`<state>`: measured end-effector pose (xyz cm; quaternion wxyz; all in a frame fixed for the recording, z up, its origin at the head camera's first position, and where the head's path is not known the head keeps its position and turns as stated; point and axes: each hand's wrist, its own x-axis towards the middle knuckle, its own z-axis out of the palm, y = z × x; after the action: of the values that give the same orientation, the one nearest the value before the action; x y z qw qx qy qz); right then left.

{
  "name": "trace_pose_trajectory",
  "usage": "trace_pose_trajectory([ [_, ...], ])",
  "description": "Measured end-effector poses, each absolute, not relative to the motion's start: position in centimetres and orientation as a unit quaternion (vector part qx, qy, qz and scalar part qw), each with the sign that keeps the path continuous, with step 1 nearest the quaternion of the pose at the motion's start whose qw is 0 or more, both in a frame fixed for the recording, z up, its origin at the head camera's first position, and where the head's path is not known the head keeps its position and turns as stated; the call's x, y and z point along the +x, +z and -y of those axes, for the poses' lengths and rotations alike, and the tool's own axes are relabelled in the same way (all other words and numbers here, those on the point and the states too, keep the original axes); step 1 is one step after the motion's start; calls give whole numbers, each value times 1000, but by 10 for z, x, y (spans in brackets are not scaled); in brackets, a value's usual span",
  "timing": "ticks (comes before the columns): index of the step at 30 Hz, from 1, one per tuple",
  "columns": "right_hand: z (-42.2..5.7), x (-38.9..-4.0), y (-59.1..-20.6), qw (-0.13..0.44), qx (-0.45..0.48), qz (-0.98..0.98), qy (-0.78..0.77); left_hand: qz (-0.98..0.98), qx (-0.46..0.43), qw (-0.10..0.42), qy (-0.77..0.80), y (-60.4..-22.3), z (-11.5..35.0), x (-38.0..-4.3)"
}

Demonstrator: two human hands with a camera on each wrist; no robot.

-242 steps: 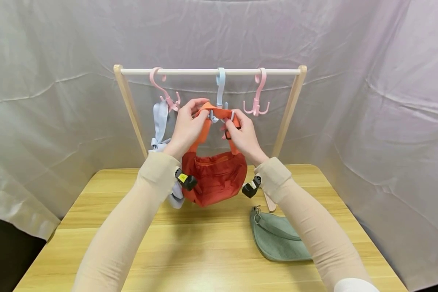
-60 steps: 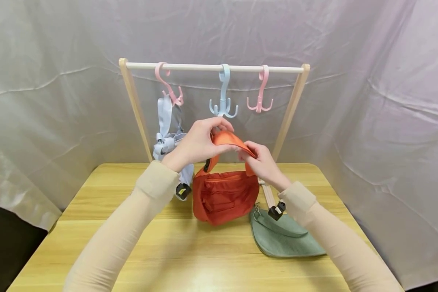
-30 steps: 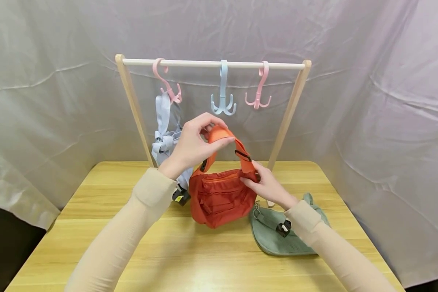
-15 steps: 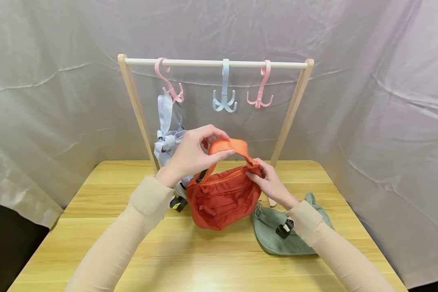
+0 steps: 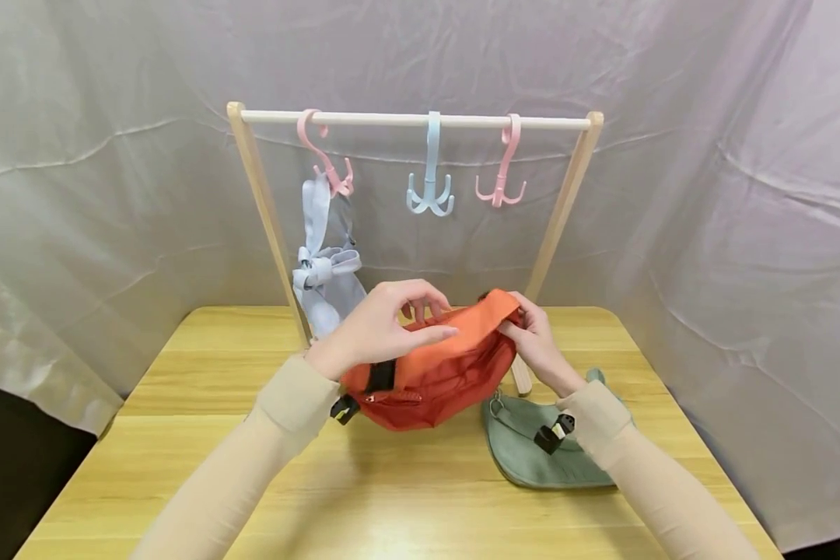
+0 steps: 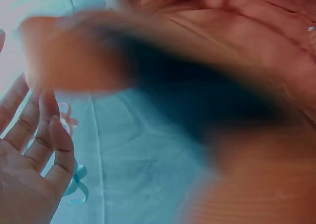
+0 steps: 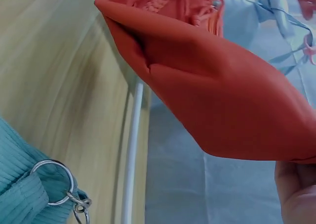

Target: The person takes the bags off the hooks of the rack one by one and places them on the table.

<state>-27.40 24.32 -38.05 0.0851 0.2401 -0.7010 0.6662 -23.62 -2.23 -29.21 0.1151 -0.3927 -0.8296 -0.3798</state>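
Observation:
In the head view, a red waist bag (image 5: 437, 404) is held tilted above the table, below the blue hook (image 5: 430, 194). My right hand (image 5: 540, 342) grips its right end, fingers curled round the fabric. The wide orange strap (image 5: 472, 330) lies folded over the bag's top, its black buckle (image 5: 381, 376) towards the left. My left hand (image 5: 385, 323) is beside the strap, thumb and fingers apart. The left wrist view has that hand spread, with the blurred strap (image 6: 74, 61) close to its fingertips. The bag's underside (image 7: 217, 90) fills much of the right wrist view.
A wooden rack with a white rail (image 5: 371, 119) stands behind. Pink hooks flank the blue one. A light-blue bag (image 5: 329, 268) hangs from the left pink hook (image 5: 329, 167); the right pink hook (image 5: 502, 175) is bare. A green bag (image 5: 532, 459) lies under my right forearm.
The strap, earlier held by both hands at the blue hook, has come down. My right hand moved to the bag's end; my left hand let go of the strap, which flopped over the bag.

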Motion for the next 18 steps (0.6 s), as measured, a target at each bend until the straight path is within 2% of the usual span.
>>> trace_pose_trajectory([
  [5,-244,-272,-375,88,249,720,642,844,-378,102,-368,-303,27,-238],
  [18,-246,-269,-373,99,257,717,641,875,-327,110,-338,-349,38,-240],
])
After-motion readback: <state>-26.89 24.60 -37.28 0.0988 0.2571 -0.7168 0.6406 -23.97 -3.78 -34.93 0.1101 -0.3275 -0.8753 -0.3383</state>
